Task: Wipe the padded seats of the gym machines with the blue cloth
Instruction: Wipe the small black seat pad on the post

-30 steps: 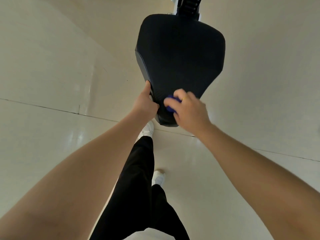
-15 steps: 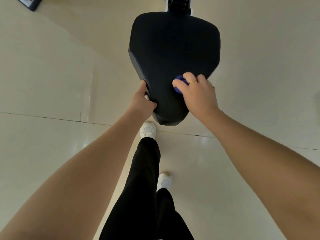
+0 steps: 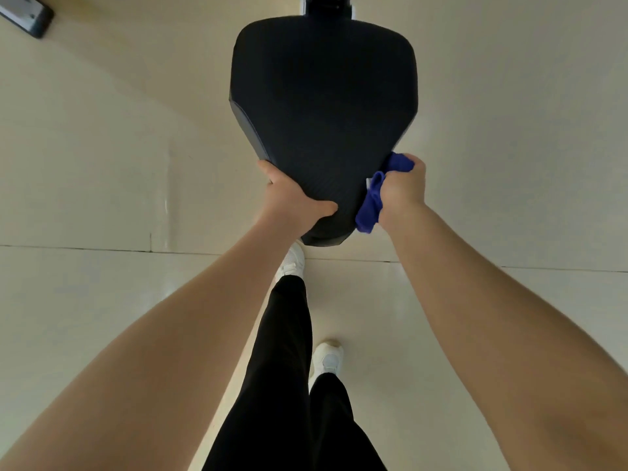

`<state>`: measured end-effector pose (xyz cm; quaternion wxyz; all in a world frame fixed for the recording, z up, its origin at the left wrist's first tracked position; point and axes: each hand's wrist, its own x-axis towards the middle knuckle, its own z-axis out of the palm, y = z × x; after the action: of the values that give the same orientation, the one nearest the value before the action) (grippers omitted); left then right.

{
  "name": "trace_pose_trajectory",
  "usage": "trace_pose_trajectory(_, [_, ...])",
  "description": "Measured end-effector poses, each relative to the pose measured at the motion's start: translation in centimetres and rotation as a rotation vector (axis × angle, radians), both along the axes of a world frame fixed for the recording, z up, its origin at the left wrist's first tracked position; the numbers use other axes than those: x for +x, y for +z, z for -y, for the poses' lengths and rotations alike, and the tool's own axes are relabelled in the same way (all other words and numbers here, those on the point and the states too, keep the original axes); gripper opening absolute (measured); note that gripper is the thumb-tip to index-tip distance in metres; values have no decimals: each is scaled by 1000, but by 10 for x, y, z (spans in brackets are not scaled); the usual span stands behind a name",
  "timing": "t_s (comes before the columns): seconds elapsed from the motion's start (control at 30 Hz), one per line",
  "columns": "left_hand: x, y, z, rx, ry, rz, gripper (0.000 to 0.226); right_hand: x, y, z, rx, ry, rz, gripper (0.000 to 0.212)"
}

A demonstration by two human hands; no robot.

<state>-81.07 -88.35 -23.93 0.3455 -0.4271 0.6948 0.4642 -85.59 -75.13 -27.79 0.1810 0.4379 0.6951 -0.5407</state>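
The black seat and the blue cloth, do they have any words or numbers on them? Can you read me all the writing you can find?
There are no words, numbers or signs to read anywhere in this picture.
Black padded seat: plain ribbed surface, no writing.
Blue cloth: plain; a small white bit beside it could be a tag, but it is too small to tell.
Dark object on the floor, top left corner: no text visible.

Black ribbed seat (image 3: 323,107), blue cloth (image 3: 373,198), black trousers (image 3: 282,385), white shoes (image 3: 327,360), cream floor (image 3: 102,164).
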Motion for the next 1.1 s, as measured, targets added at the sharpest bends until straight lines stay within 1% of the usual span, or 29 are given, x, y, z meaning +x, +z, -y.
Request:
trace_pose_trajectory(0.03, [-3,1,-1,19,14,33,117,1,2,-1,-2,41,21,31])
trace_pose_trajectory(0.13, [-6,1,-3,30,15,54,124,36,11,-4,42,272,78,32])
trace_pose_trajectory(0.2, [-5,1,-4,15,7,45,128,56,15,-7,-10,319,99,35])
trace_pose_trajectory(0.27, [-7,0,-4,21,13,54,127,48,13,-9,-58,273,112,33])
trace_pose_trajectory(0.37, [-9,0,-4,-7,-39,50,125,6,2,-8,-41,113,113,36])
trace_pose_trajectory(0.43, [-8,-1,-4,-43,-79,39,126,-9,-6,-5,-15,50,105,38])
trace_pose_trajectory(0.5, [-8,-3,-4,-57,-86,44,128,-2,-4,-4,-8,59,81,35])
trace_pose_trajectory(0.6, [-9,-3,-4,-58,-95,54,129,32,12,-11,-100,156,80,32])
trace_pose_trajectory(0.67, [-10,-3,-4,-47,-86,56,129,32,15,-11,-130,140,88,27])
trace_pose_trajectory(0.73, [-10,-4,-3,-51,-86,54,131,4,1,-9,-60,85,72,26])
trace_pose_trajectory(0.8, [-8,-5,-3,-61,-98,54,132,-37,-13,-11,8,-3,66,31])
trace_pose_trajectory(0.87, [-5,-8,-3,-58,-89,37,133,-66,-24,-16,33,-77,69,35])
trace_pose_trajectory(0.93, [-5,-7,-3,-55,-87,30,133,-62,-21,-17,43,-29,90,31])
trace_pose_trajectory(1.03, [-7,-4,-3,-54,-82,64,133,-16,-5,-14,-39,111,104,19])
trace_pose_trajectory(1.1, [-10,-2,-4,-45,-76,92,133,-11,-3,-14,-22,138,79,22])
